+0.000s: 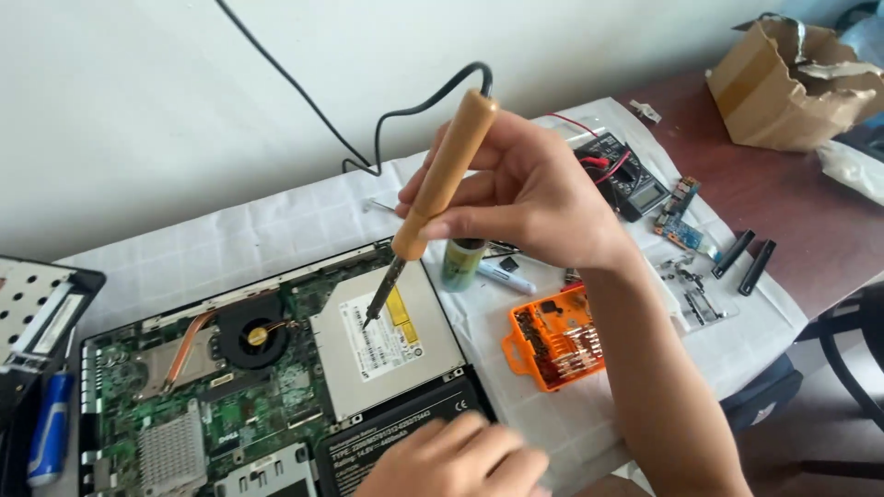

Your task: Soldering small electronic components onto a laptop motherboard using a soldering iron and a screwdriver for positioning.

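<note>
Right hand, centre of the frame, closed around the wooden handle of a soldering iron, tip poised just above the silver disc drive of an opened laptop. Left hand, bottom centre, lying loosely curled on the black battery, holding nothing. Likely hazards: hot tip slipping onto drive label or circuit board; trailing cord snagging and jerking the iron.

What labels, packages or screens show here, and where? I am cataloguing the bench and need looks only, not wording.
White and yellow label: rectangular, on the silver optical drive, under the soldering iron tip.
Black battery label: pale print, bottom centre, beside the left hand.
Multimeter screen: small grey rectangle, behind the right hand.
Cardboard box: torn, brown, top right.
</note>
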